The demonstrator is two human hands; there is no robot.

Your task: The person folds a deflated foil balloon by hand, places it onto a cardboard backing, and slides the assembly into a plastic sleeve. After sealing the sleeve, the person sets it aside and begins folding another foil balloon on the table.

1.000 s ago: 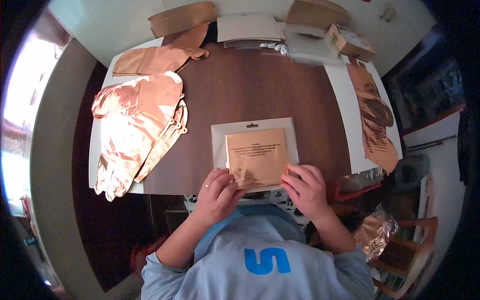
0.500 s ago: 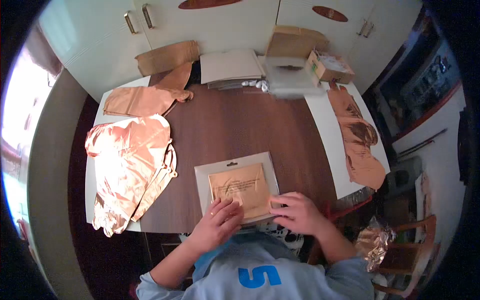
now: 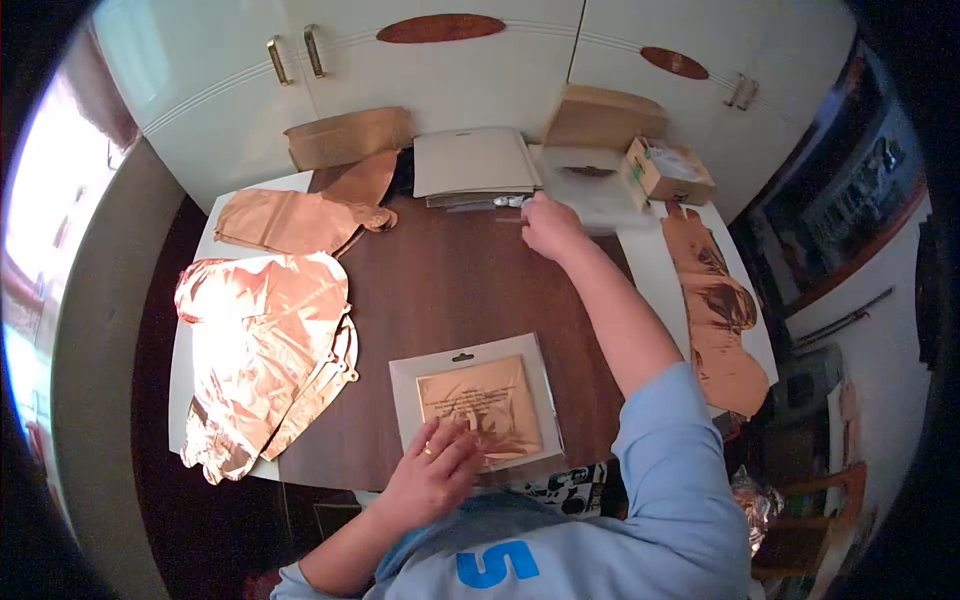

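Note:
A copper-coloured folded foil balloon (image 3: 495, 385) lies with a white backing card (image 3: 405, 380) in a clear bag on the table in front of me. The card has a hang hole at its top, and small dark print shows on the folded foil. My left hand (image 3: 440, 468) rests open on the lower left of this package. At the far side of the table, my right hand (image 3: 552, 228) has its fingers pressed together at several small white rolls (image 3: 508, 201). Its fingertips hide whatever lies between them. Just left of that hand is a stack of pale cards (image 3: 475, 165).
Large copper foil balloons (image 3: 265, 340) are spread on the left, with more folded foil (image 3: 280, 215) behind them. Another foil piece (image 3: 708, 310) lies along the right edge. At the back right stand a cardboard box (image 3: 670, 172) and clear plastic bags (image 3: 590, 195).
My right hand has left the package's right side and reached forward to the white rolls at the back. My left hand stays on the package. The camera view has tilted slightly up.

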